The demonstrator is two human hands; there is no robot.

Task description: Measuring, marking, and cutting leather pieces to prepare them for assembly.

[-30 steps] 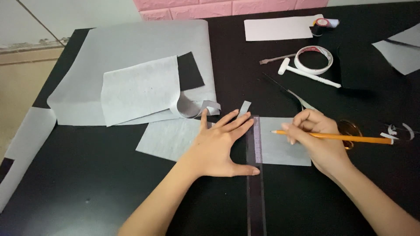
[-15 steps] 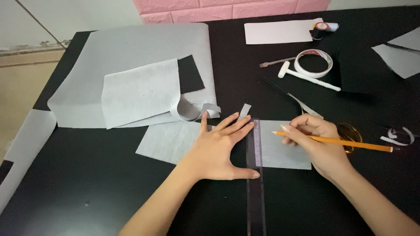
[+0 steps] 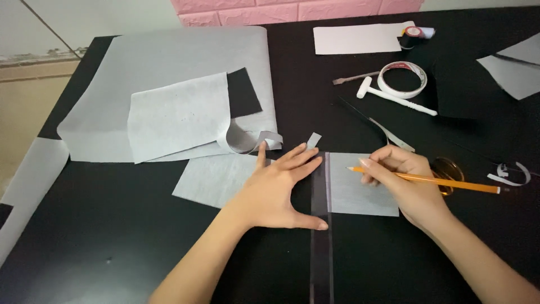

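Step in hand, as I read it: marking a line on the small grey sheet (image 3: 360, 188) along a ruler edge.

Left to right:
- Far left, a pale strip (image 3: 25, 186) hangs over the counter (image 3: 112, 247) edge; tiled floor beyond it.
- Large grey sheet (image 3: 169, 67) at upper left, with a smaller textured grey piece (image 3: 174, 115) and a black patch (image 3: 243, 93) lying on it; a curl of grey offcut (image 3: 247, 141) at its lower edge.
- Left hand (image 3: 275, 188) is spread flat, palm down, gripping nothing. It presses on the small grey sheet, thumb tip against the clear ruler (image 3: 320, 225), which runs toward the camera across that sheet.
- Right hand (image 3: 402, 180) is closed round an orange pencil (image 3: 439, 181), tip pointing left and near the ruler's right edge. Can't quite tell whether the tip touches the sheet.
- Something round and amber (image 3: 450, 169) sits partly hidden behind the right hand, possibly scissor handles.
- Upper right: tape roll (image 3: 402, 79), white stick tool (image 3: 394, 97), white paper (image 3: 360, 38), more grey scraps (image 3: 514, 67).

Next move calls for: tip seated against the ruler edge, left hand's pressure steady so the ruler doesn't skid on the sheet, one even stroke.

Surface: matte black counter, cluttered. Pink brick-pattern wall (image 3: 292, 8) at the back.
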